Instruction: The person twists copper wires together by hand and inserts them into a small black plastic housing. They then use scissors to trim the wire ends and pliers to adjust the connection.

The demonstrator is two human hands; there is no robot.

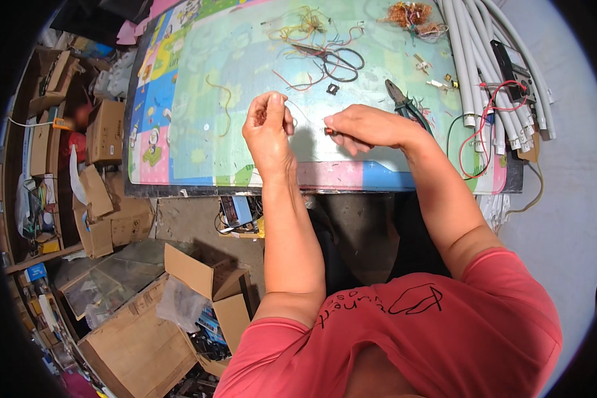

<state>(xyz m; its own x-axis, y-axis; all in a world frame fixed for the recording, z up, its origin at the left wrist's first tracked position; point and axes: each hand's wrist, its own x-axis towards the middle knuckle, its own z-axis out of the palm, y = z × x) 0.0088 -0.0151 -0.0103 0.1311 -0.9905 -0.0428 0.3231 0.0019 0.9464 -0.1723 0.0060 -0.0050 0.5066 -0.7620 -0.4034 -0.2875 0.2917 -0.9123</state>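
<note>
One thin wire (297,107) this side of the scissors (322,54) looked light, bendy, best pinched near its end; left hand (268,129) closed on it, right hand (365,129) on a red bit (329,131).

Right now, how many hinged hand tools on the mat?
2: scissors near the far middle of the mat, by the tangled wires; pliers just beyond the right hand. Wires could hide another.

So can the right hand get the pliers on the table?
Probably yes: the pliers lie close beyond the right hand and wrist, with nothing seen on top. But its fingers hold a small reddish piece, which might need putting down first.
</note>
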